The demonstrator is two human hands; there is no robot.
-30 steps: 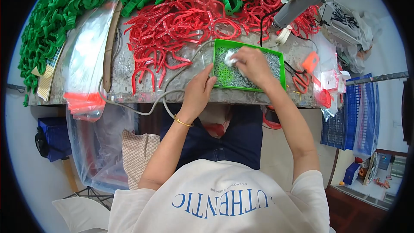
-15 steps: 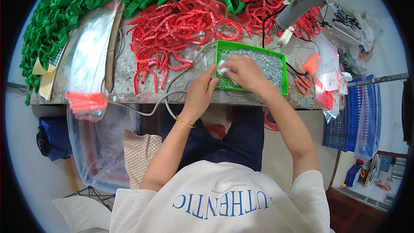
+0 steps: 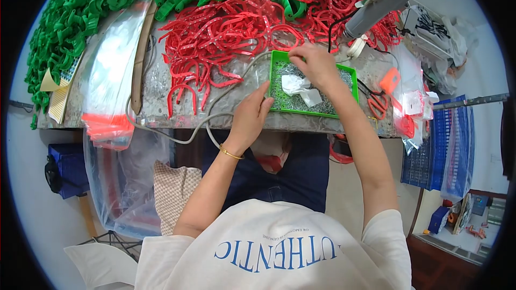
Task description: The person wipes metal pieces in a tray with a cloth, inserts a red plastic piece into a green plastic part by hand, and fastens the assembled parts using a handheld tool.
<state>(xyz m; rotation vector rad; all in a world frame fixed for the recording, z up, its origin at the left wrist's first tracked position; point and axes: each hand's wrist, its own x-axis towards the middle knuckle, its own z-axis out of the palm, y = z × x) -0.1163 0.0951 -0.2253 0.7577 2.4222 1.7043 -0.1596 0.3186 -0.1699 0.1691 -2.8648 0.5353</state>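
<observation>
A shallow green tray [image 3: 355, 88] of small silvery pieces lies at the table's front edge. Inside it, a crumpled white tissue [image 3: 294, 85] rests on the pieces, out of my grasp. My left hand [image 3: 251, 115] is beside the tray's left wall, fingers stretched out, thumb apart, fingertips close to the rim. Above the tray's back rim is my right hand [image 3: 317, 67], fingers curled and pinched together; anything between the fingertips is too small to make out.
Red strips [image 3: 215, 37] and green plastic parts [image 3: 70, 27] are heaped behind. A grey tool [image 3: 379, 5] hangs over the back right. Orange-handled scissors [image 3: 378, 104] lie right of the tray. A grey cable [image 3: 185, 140] loops by my left hand. Clear bags [image 3: 113, 64] lie left.
My right hand has let go of the white tissue and moved back and right to the tray's back rim. The tissue now lies spread in the tray. My left hand stays by the tray.
</observation>
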